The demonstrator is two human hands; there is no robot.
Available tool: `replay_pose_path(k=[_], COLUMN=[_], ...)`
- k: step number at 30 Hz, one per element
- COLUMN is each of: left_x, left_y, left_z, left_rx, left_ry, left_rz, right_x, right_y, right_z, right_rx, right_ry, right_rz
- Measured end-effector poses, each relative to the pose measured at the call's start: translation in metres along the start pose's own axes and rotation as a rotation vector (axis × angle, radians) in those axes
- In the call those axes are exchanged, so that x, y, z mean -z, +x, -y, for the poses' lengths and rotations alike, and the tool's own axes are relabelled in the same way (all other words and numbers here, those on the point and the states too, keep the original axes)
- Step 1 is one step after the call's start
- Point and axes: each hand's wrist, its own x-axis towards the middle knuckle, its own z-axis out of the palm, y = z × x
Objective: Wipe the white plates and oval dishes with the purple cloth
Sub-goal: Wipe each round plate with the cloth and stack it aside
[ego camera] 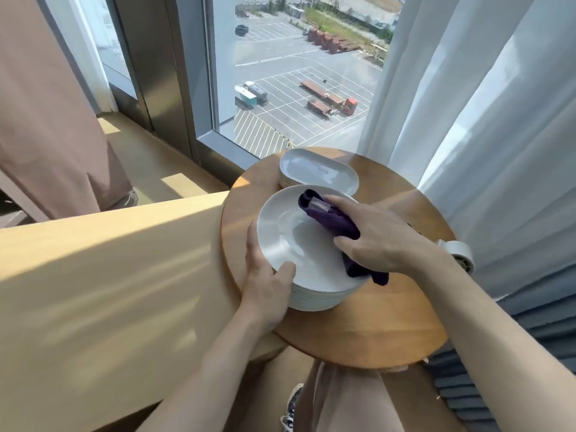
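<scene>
As the stack of round white ceramic plates (280,238) sits by the round wooden table's (389,322) left edge, my L hand (268,275) grips its rim, thumb over, to steady it. R hand (383,241) holds the bunched purple cloth (330,219) on top. White oval dishes (318,169): far edge.

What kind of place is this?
Probably a room high up in a building, maybe a hotel or flat. The window looks down on trucks in a car park, a sheer white curtain hangs beside it, and white plates sit stacked on a round wooden table.
</scene>
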Motion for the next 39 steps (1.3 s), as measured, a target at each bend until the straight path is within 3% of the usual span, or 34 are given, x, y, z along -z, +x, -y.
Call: replay_pose_path(k=[3, 6, 12, 20, 25, 31, 39], left_x=[0.000, -0.003, -0.004, -0.009, -0.008, -0.005, 0.004], left_y=[-0.004, -0.005, -0.012, -0.016, -0.014, -0.011, -0.015], left_z=[-0.001, -0.007, -0.026, -0.027, -0.026, -0.024, -0.023], left_rx=[-0.023, -0.035, -0.048, -0.027, -0.002, -0.014, -0.016], left_ry=[0.010, -0.015, 0.050, 0.131, 0.142, 0.086, 0.101], left_rz=[-0.048, -0.073, -0.060, -0.115, -0.085, -0.035, -0.016], right_x=[-0.002, -0.007, -0.019, -0.044, -0.042, -0.038, -0.016], right_y=[0.005, 0.017, 0.025, 0.038, 0.045, 0.030, 0.004], right_z=[-0.007, -0.011, -0.005, 0.014, 0.033, 0.045, 0.022], right_rx=[0.083, 0.173, 0.244, 0.037, 0.217, 0.398, 0.231], right_ry=[-0.088, -0.271, -0.198, -0.273, -0.268, -0.099, -0.069], right_rz=[-0.082, -0.028, -0.001, -0.229, -0.157, 0.028, 0.178])
